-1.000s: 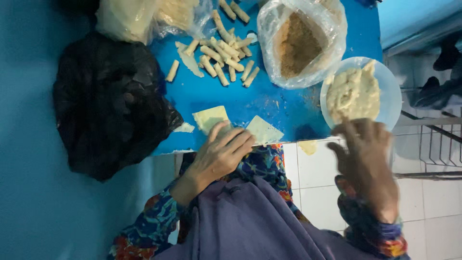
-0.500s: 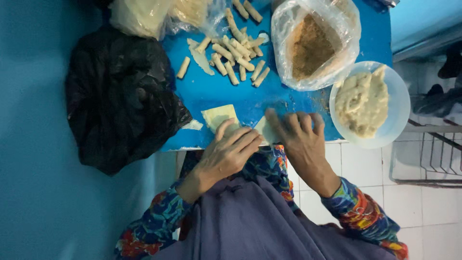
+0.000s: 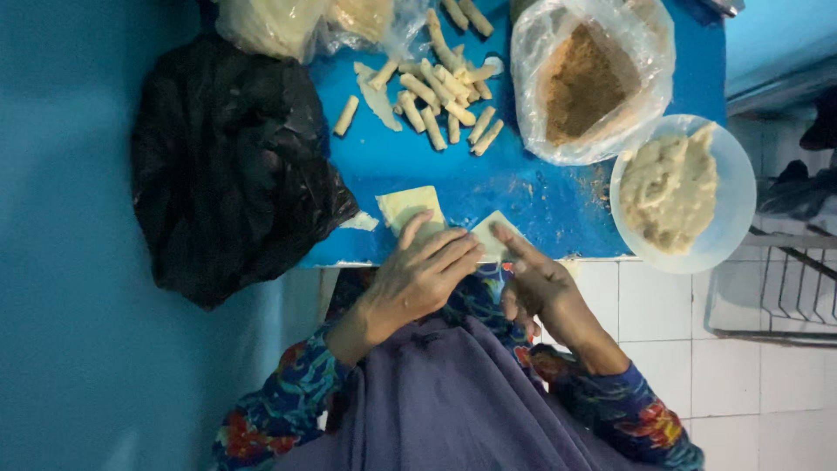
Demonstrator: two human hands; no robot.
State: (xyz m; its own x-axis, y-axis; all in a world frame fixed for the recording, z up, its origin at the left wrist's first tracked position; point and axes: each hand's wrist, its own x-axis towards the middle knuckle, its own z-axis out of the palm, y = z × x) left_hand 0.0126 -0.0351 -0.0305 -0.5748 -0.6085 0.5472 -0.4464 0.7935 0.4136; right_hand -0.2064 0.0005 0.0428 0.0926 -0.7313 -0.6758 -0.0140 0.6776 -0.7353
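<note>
Two pale square dough wrappers lie at the near edge of the blue table [image 3: 540,205]. My left hand [image 3: 418,275] lies flat with fingers spread; its fingertips rest on the lower edge of the left wrapper [image 3: 408,208]. My right hand [image 3: 540,283] has its forefinger stretched out onto the right wrapper [image 3: 490,234], and its other fingers are curled. Neither hand lifts anything. Farther back lies a heap of several rolled dough sticks [image 3: 440,96].
An open clear bag of brown crumbs [image 3: 593,83] stands at the back right. A clear bowl of pale mash [image 3: 671,187] overhangs the table's right corner. A crumpled black plastic bag [image 3: 227,166] covers the left side. A clear bag of wrappers [image 3: 305,22] lies at the far edge.
My right hand came back from beside the bowl to the right wrapper, first flat, now with only the forefinger out. My left hand has stayed on the left wrapper.
</note>
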